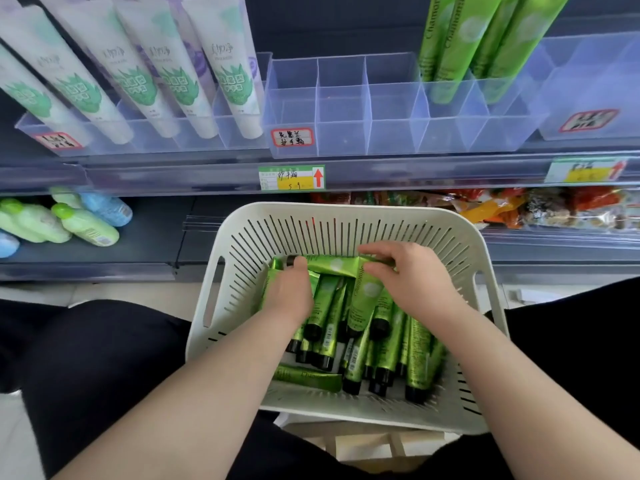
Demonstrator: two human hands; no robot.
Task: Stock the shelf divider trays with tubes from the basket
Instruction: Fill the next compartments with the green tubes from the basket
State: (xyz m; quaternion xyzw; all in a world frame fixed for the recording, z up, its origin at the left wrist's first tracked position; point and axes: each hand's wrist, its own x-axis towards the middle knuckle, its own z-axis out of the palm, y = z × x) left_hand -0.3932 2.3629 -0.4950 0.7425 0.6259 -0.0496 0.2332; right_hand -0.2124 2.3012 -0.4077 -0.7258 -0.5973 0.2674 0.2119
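Observation:
A white slotted basket [349, 220] sits in front of me on a wooden stool, filled with several shiny green tubes [360, 351] with black caps. Both my hands are inside it. My left hand [292, 292] curls its fingers round tubes at the far left of the pile. My right hand [408, 275] pinches the crimped end of a green tube [336, 265] lying crosswise at the far side. Above, a clear divider tray [346, 109] on the shelf has bare cells at left and middle; a few tall green tubes [460, 43] stand in its right cells.
White tubes with green leaf print [145, 74] lean in the tray to the left. Another clear tray [588, 81] stands at the right. A price rail [291, 176] runs below the trays. Green and blue bottles [69, 220] and snack packets [519, 209] lie on the lower shelf. My dark-clothed knees flank the basket.

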